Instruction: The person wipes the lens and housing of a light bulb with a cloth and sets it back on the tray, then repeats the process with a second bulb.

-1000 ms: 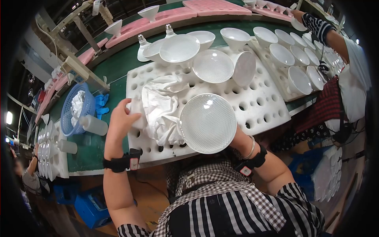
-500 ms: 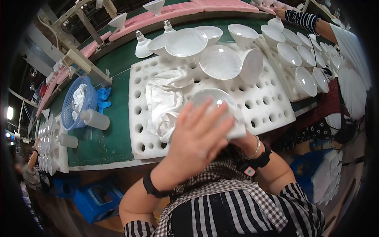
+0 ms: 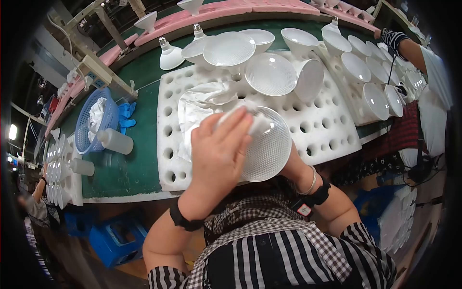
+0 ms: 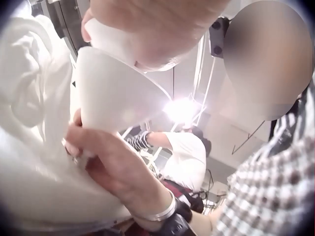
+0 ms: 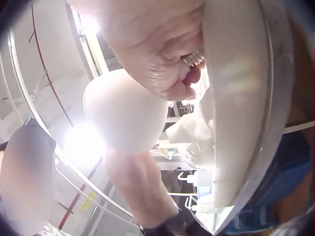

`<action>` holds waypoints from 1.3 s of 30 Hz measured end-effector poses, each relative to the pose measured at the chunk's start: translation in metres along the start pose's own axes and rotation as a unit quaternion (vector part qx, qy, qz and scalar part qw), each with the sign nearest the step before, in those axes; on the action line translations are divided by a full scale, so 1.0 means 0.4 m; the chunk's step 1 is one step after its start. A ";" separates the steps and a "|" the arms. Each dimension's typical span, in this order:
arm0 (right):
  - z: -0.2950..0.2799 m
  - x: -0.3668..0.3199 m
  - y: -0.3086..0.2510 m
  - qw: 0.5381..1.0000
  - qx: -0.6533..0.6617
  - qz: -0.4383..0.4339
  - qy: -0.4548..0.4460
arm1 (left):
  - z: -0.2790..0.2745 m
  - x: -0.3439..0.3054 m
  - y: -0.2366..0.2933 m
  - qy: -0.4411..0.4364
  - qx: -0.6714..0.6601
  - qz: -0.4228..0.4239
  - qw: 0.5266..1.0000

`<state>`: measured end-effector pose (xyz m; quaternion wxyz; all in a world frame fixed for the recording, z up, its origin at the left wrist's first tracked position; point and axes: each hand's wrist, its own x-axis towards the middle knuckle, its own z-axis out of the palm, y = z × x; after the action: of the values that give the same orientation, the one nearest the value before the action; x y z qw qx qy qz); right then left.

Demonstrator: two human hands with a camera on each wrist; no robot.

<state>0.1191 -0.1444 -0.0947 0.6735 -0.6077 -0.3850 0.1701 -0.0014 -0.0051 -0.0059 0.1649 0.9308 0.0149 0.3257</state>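
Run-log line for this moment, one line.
right grip: lamp by screw base | left grip: white cloth at lamp front | crumpled fabric: on foam board

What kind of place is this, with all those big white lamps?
Probably a lamp factory or workshop: there are many matching white lamps, white foam boards full of holes, and another person beside the long green bench.

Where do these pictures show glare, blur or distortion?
Head view: fisheye bending, black corners, a glint on the held lamp, slight blur on the cloth against it; left wrist: a blown-out light beside the lamp; right wrist: an overexposed light too.
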 end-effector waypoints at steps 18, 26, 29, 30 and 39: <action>-0.008 0.015 -0.071 0.986 -0.139 -0.069 -0.066 | 0.017 0.026 -0.054 -0.034 -0.078 -0.038 0.996; -0.013 0.015 -0.058 0.981 -0.152 -0.073 -0.094 | 0.003 -0.085 0.032 0.025 -0.015 -0.020 0.999; -0.012 0.004 -0.058 0.993 -0.047 -0.030 -0.100 | -0.031 -0.055 0.103 -0.017 0.002 0.086 0.996; -0.014 -0.003 -0.058 0.995 0.006 0.014 -0.096 | -0.034 -0.042 0.109 -0.037 0.000 0.110 0.993; -0.008 0.024 -0.064 0.970 -0.205 -0.071 -0.107 | 0.020 -0.001 -0.067 -0.026 -0.079 -0.055 0.995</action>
<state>0.1215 -0.1453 -0.0671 0.4996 -0.6822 -0.5239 0.1027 0.0054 0.0177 -0.0207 0.2562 0.9206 0.0364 0.2923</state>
